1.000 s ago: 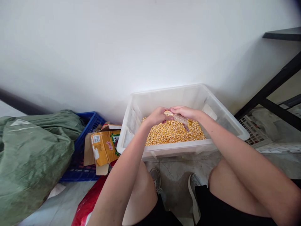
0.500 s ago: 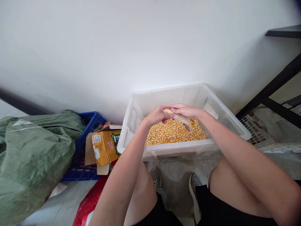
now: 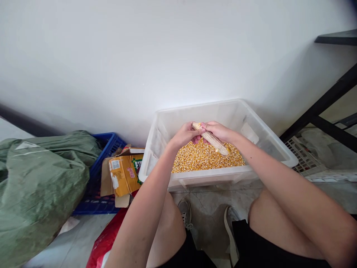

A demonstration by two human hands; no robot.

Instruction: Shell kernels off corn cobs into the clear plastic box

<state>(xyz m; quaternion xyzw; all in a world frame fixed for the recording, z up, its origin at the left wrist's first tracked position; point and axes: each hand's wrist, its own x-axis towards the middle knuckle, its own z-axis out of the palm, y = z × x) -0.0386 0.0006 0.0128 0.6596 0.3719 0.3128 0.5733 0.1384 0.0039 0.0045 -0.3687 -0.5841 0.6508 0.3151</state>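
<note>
Both of my hands grip one corn cob (image 3: 214, 141) above a white plastic bin (image 3: 200, 108). Most of the cob is bare and pale, with some yellow kernels left near its upper end and at its lower tip. My left hand (image 3: 187, 134) wraps round the upper left part. My right hand (image 3: 218, 130) is closed on the cob close beside it, thumb pressed on top. Loose yellow corn kernels (image 3: 205, 160) cover the floor of the bin below. Some fingers are hidden behind the cob.
Left of the bin lie a torn yellow carton (image 3: 125, 176), a blue crate (image 3: 107, 149) and a large green sack (image 3: 47, 186). A red bag (image 3: 107, 238) is by my left leg. At right stand a black metal frame (image 3: 320, 108) and a grey crate (image 3: 301, 156).
The cob has turned so that more of its bare side faces me, and its lower end shows more fully. Both hands have shifted their hold slightly.
</note>
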